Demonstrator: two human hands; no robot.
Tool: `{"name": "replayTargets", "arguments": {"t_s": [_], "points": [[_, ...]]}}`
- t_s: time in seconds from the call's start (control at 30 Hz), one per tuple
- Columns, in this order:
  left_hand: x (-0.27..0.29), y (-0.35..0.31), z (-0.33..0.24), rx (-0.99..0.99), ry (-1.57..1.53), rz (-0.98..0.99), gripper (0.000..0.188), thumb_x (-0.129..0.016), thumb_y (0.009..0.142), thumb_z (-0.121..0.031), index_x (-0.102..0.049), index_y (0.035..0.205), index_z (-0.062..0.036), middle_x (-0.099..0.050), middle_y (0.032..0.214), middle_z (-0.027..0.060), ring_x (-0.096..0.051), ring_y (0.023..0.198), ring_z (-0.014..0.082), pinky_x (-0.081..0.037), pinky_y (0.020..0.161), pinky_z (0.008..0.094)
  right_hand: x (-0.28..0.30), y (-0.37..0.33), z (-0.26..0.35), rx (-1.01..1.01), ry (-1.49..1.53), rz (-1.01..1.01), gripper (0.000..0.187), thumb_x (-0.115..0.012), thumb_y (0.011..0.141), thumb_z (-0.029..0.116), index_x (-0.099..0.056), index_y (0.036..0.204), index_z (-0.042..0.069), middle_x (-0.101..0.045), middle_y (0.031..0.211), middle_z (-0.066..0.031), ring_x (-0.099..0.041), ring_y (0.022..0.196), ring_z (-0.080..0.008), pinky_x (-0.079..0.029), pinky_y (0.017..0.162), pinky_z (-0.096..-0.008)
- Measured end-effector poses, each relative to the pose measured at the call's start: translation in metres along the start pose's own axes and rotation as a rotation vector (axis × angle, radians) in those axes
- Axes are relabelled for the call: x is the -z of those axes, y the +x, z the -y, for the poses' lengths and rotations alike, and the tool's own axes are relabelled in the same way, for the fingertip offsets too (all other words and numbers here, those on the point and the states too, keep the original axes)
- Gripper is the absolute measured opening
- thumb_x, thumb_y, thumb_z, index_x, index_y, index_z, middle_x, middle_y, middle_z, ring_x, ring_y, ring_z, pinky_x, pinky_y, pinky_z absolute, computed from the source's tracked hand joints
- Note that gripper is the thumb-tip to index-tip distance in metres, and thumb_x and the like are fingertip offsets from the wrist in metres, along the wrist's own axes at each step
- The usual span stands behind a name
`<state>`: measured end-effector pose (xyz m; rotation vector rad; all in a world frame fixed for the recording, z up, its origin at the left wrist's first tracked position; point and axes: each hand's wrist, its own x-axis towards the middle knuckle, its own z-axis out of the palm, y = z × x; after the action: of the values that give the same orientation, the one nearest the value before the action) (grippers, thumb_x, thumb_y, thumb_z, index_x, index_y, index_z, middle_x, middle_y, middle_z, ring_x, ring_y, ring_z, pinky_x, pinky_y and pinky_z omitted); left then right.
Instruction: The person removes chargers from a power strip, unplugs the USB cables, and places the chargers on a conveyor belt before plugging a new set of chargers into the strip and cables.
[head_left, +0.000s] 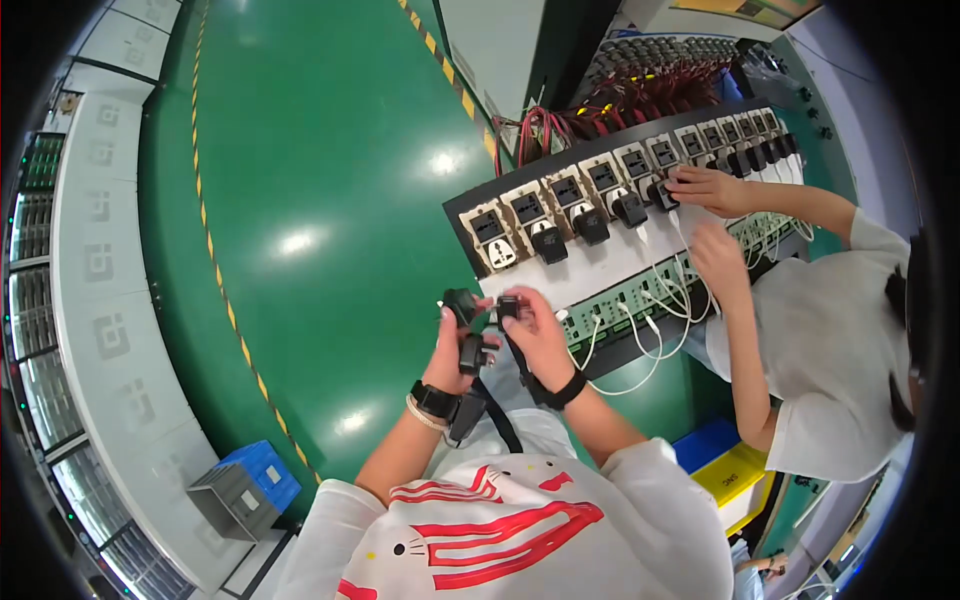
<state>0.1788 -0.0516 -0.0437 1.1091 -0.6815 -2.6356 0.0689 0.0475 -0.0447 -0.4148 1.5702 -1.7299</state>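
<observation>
My left hand (447, 352) is closed around black power adapters: one black adapter (460, 306) sticks out at the fingertips and another, a plug adapter (474, 354) with prongs showing, sits at the palm side. Close beside it, my right hand (541, 338) pinches a small black adapter (508, 307) between thumb and fingers. Both hands are held in front of the near left corner of the socket bench. Nearest to them on the bench is a white socket (501, 254) with nothing plugged in; a black adapter (548, 243) sits in the socket beside it.
A long row of sockets with black adapters runs along the bench (590, 278). White cables (640, 385) hang from a green port strip (610, 315). At the right, a co-worker's hand (705, 190) touches an adapter. Blue and grey crates (262, 475) and a yellow bin (738, 478) stand nearby.
</observation>
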Motion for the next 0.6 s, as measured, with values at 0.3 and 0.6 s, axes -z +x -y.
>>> {"name": "replayTargets", "arguments": {"t_s": [0.3,0.6], "points": [[0.031,0.004,-0.018,0.177,-0.380,-0.100,0.064,-0.046,0.082,-0.067,-0.054,0.114,-0.0129,-0.059,0.104,0.0117,-0.056,0.076,0.0210,-0.050,0.056,0.0273,0.005,0.047,0.020,0.261,-0.882,-0.045,0.046,-0.063,0.078,0.006,-0.051,0.122,0.006,-0.046,0.101,-0.0187,-0.052,0.090,-0.0366,-0.045,0.078,-0.0397],[0.030,0.016,-0.008,0.164,-0.346,-0.217,0.058,-0.049,0.084,-0.062,-0.055,0.106,-0.0085,-0.059,0.081,0.0082,-0.058,0.070,0.0212,-0.048,0.052,0.0289,-0.005,0.063,0.026,0.302,-1.218,0.014,0.048,-0.057,0.074,0.000,-0.051,0.121,0.002,-0.047,0.105,-0.0220,-0.051,0.095,-0.0377,-0.047,0.079,-0.0416]]}}
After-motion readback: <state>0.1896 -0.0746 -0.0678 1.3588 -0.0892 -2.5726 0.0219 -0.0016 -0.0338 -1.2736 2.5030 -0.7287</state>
